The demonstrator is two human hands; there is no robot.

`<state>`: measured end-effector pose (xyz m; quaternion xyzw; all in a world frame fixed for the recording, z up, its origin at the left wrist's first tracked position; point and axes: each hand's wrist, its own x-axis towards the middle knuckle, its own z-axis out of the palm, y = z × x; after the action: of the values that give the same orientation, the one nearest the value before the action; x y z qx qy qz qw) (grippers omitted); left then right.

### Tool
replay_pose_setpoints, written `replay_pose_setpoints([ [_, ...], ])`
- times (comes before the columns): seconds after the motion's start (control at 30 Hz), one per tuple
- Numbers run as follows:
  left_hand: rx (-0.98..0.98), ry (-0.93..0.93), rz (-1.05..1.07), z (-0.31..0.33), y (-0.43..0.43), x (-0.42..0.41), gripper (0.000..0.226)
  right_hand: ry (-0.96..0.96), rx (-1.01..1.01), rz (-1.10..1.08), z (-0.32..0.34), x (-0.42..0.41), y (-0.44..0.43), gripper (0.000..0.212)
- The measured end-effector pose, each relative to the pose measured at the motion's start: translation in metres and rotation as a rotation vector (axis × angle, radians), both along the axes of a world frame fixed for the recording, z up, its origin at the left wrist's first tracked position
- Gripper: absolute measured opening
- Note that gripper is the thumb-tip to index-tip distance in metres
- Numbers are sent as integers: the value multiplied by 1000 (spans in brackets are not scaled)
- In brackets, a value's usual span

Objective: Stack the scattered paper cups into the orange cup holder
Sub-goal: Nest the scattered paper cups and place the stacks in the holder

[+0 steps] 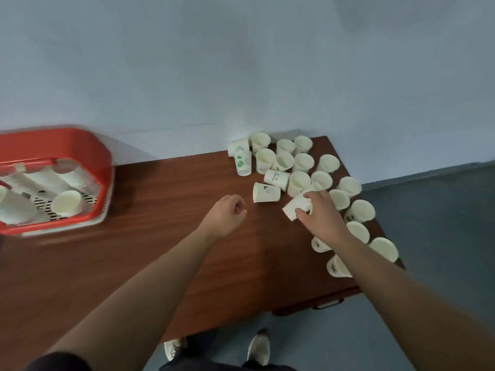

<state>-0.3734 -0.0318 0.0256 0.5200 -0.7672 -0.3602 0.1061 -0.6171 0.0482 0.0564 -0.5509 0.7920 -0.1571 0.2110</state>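
At the left edge of the table (174, 250) sits the orange cup holder (104, 167), with stacks of paper cups (77, 180) lying inside and a single cup (67, 203) beside them. Over the table's middle the left hand (227, 214) hovers, fingers curled in, holding nothing. Nearer the right edge the right hand (321, 212) pinches a tipped paper cup (294, 206) between thumb and fingers, beside the scattered cups (302, 162) that fill the far right corner and line the right edge

Bare table (166, 236) between orange basket (104, 167) and crowded cups (302, 162)
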Motion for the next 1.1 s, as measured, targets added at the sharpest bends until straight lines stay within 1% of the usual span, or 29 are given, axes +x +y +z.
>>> replay_pose_setpoints([
  [0.17,77,-26,-204,-15,37,-90,18,-13,42,-166,-21,-72,78,53],
  [0.23,94,-57,-247,-23,48,-119,24,-26,50,-235,-34,-89,102,55],
  [0.33,67,-86,-305,-36,60,-155,33,-40,83,-302,-56,-103,130,62],
  [0.5,74,-51,-340,-59,78,-195,58,-55,103,-348,-92,-102,157,78],
  [0.6,56,-140,-354,-73,82,-213,75,-43,116,-362,-110,-97,158,85],
  [0.67,17,-190,-381,-82,82,-221,82,-35,114,-356,-121,-95,155,88],
  [0.8,-23,-242,-425,-97,78,-229,86,-6,124,-342,-134,-94,147,97],
  [0.9,-69,-213,-429,-105,76,-232,87,37,41,-369,-143,-95,144,86],
  [0.97,-116,-173,-412,-109,78,-233,81,32,-4,-388,-148,-95,143,78],
  [1.1,-147,-110,-366,-114,84,-232,66,6,-8,-371,-147,-93,143,75],
])
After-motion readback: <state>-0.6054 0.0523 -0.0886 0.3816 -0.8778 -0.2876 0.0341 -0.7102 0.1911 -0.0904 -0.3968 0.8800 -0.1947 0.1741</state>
